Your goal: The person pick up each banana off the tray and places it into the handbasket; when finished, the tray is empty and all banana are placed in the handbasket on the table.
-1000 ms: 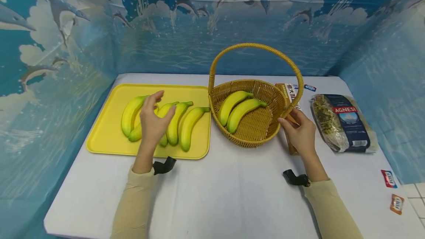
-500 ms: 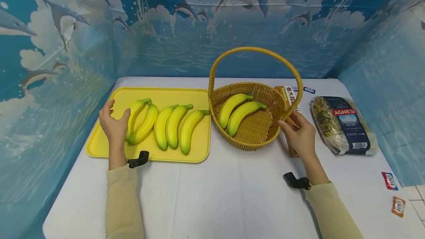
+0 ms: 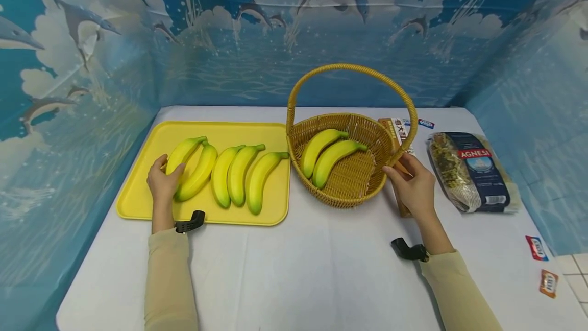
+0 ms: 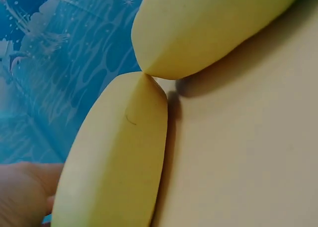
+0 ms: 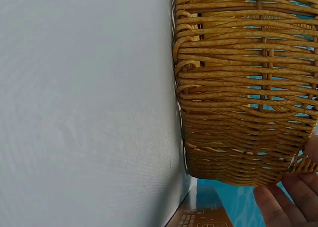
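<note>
While the right hand (image 3: 412, 184) steadies the basket (image 3: 349, 195), the left hand (image 3: 162, 184) grips the leftmost banana (image 3: 180, 154); a lift into the basket likely follows.

Tray (image 3: 138, 203) at left on the table (image 3: 294, 269), bearing five bananas (image 3: 236, 175) side by side; basket (image 3: 351, 195) just to its right (two bananas (image 3: 326, 155) inside); box (image 3: 400, 132) behind the basket, packet (image 3: 473, 170) farther right, sachets (image 3: 542, 264) at the table's right edge
</note>
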`<state>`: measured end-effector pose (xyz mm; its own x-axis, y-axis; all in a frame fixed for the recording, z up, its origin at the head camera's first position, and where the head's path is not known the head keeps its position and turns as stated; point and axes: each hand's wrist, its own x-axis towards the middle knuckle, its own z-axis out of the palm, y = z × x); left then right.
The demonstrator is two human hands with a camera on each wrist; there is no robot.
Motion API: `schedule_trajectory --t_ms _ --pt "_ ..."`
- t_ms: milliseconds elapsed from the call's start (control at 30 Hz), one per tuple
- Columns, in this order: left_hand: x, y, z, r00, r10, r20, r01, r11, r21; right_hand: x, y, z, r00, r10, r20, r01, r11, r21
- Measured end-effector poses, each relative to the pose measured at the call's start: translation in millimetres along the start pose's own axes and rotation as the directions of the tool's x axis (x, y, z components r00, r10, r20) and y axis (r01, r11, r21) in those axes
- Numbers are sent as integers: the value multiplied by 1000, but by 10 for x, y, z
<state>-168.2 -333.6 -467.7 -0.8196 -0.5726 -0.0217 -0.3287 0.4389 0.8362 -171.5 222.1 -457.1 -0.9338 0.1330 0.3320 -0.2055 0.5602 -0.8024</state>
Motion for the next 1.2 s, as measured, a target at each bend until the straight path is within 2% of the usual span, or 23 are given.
schedule_trajectory --t_ms 133,467,600,733,800,867,933,1067,1200 --pt "33 -56 13 1000 -22 1 22 1000 1 1 -5 2 1000 6 1 -6 1000 -7" --pt "31 -29 -7 989 -107 -105 100 993 -64 -1 15 -2 1000 -3 -3 3 1000 13" --pt "-21 74 -56 987 -102 -123 93 992 -81 2 7 -2 1000 4 1 -4 1000 10" --pt "-130 278 -84 984 -88 -155 72 991 -109 6 11 -4 1000 10 7 -10 1000 6" --pt "-209 394 -67 982 -43 -183 20 992 -126 8 16 -3 1000 11 7 -11 1000 3" --pt "-309 507 -29 976 42 -214 -73 988 -138 7 20 -6 1000 8 7 -8 1000 1" --pt "-412 613 26 963 143 -229 -178 975 -136 7 21 -9 1000 9 7 -9 1000 -3" --pt "-639 810 146 915 341 -214 -373 919 -128 7 16 -12 1000 12 14 -12 1000 -12" --pt "-875 1021 269 865 480 -143 -498 856 -138 4 8 -16 1000 22 19 -21 1000 -18"
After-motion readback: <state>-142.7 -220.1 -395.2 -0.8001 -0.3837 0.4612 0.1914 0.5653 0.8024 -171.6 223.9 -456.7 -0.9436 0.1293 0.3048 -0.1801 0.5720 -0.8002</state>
